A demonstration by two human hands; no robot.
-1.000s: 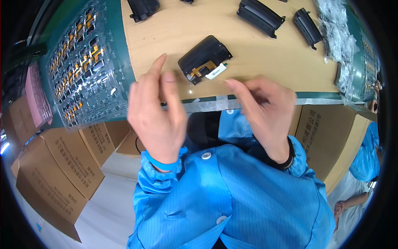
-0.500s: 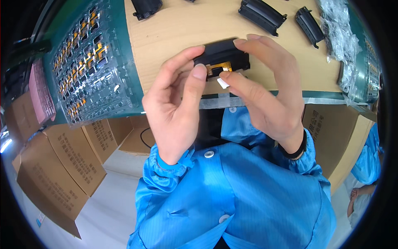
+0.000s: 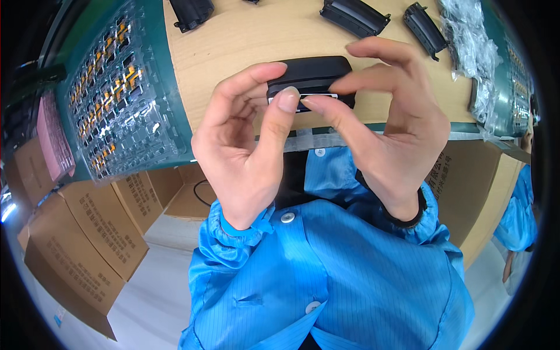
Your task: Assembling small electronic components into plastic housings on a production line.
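Note:
A black plastic housing [image 3: 309, 71] is held above the table's near edge. My left hand [image 3: 242, 140] is closed on its left end, index finger on top and thumb against the near face. A small dark part with a white edge [image 3: 319, 97] lies at that near face, partly covered by my fingers. Thumb and index finger of my right hand [image 3: 396, 111] grip at this part, while another finger stays raised off the housing. The orange flex cable does not show now.
Clear plastic trays [image 3: 119, 96] of small orange-and-black parts lie on the green mat at left. More black housings [image 3: 356, 17] rest along the far side. Clear plastic packaging [image 3: 475, 52] is piled at right. Cardboard boxes [image 3: 76, 245] stand below the table edge.
The orange flex cable and white tab have gone from sight; a white edge now shows at the housing's near face. My right index finger has come down from the housing's top corner.

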